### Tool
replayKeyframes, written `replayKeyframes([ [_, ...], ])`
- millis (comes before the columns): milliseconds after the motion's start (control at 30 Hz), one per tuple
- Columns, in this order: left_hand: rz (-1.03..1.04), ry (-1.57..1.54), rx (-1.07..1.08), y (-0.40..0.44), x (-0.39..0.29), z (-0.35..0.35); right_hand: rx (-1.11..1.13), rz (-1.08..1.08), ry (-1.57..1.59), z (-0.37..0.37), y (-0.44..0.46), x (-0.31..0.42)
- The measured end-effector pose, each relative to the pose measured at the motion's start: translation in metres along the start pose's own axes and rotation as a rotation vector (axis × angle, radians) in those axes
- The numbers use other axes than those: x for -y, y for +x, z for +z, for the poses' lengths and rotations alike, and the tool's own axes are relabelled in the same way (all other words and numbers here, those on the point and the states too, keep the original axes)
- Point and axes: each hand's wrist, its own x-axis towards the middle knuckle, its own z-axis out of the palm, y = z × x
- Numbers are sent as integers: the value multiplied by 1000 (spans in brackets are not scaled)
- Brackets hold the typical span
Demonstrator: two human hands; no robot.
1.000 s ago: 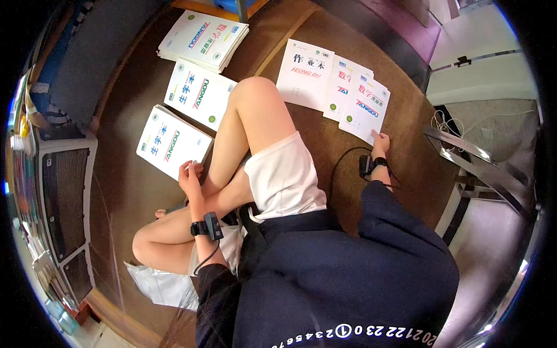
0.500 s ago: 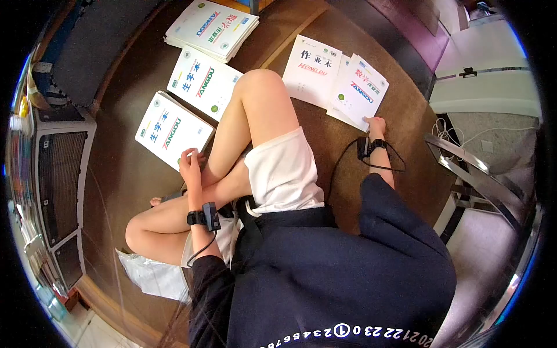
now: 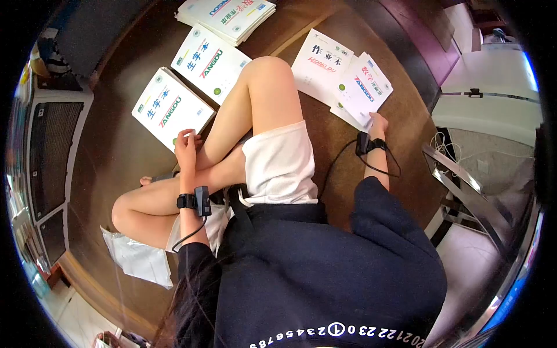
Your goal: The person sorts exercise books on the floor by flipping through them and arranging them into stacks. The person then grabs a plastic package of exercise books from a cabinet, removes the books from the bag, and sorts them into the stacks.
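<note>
My right hand (image 3: 378,123) pinches the near corner of a white exercise book (image 3: 365,87) with red and blue print. That book lies over other booklets and partly overlaps a white exercise book with "HONGDU" print (image 3: 321,65). On the left, my left hand (image 3: 187,149) has loosely bent fingers at the near edge of a stack of exercise books (image 3: 173,110) with green "TANGDU" print. It holds nothing that I can see. Behind that stack lies a similar exercise book with red print (image 3: 210,64). Both wrists wear black strapped devices with cables.
A thicker pile of exercise books (image 3: 226,20) sits at the back. My crossed legs (image 3: 270,95) lie between the two groups of books. A white plastic bag (image 3: 139,255) is by my left knee, a dark speaker-like box (image 3: 55,156) at far left, and metal bars (image 3: 464,174) at right.
The whole view has shifted slightly. My right hand has drawn in around the book's near corner, which looks a little raised. My left hand stays at the stack's edge.
</note>
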Motion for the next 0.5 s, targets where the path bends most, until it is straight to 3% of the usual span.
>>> replayKeyframes([
  [100,-3,42,13,-2,-7,1,-5,-119,12,8,-3,0],
  [200,-10,42,3,-3,-7,2,0,-259,-363,19,29,-18],
  [300,-11,21,5,0,0,2,-89,-751,-734,32,-40,12],
  [467,24,86,-5,-5,-10,4,286,-1211,-858,91,-51,14],
  [500,13,88,-9,-5,-10,4,302,-1188,-938,99,-64,19],
])
